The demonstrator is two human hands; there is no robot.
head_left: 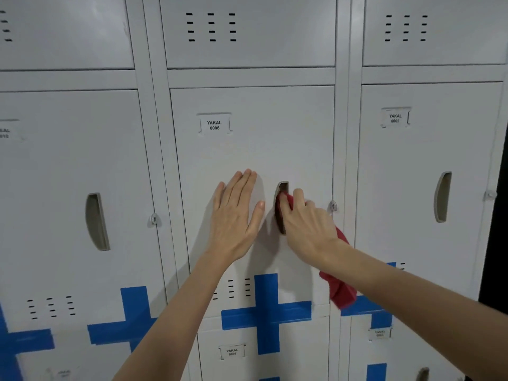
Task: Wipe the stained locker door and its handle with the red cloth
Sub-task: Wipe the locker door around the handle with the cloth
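**Handle under the cloth, door face looking mostly clean**

The person is standing square to the middle locker door [247, 149], the one whose label [214, 125] reads YAKAL 0006. The left hand [236, 213] is lying open and flat against the door panel, fingers spread and pointing up, just beside the handle — it looks to be steadying the door so it does not rattle. The right hand [308, 224] is closed around the red cloth [341, 287] and is pushing a bunched end of it into the recessed handle [281, 207], near the upper part of the slot. The rest of the cloth is hanging loose below the right wrist, trailing down over the blue tape [266, 312] that crosses the foot of the door.

As for progress, I would judge the handle step to be in hand now. The panel above the two hands is showing no clear marks; there may be a very faint discolouring under the label, but it is too slight to call. Whether the lower part of the door has been wiped I cannot tell, since the arms are covering much of it. What seems left — the bottom of the handle recess, which the cloth is not reaching yet, and perhaps a last pass over the panel around it.
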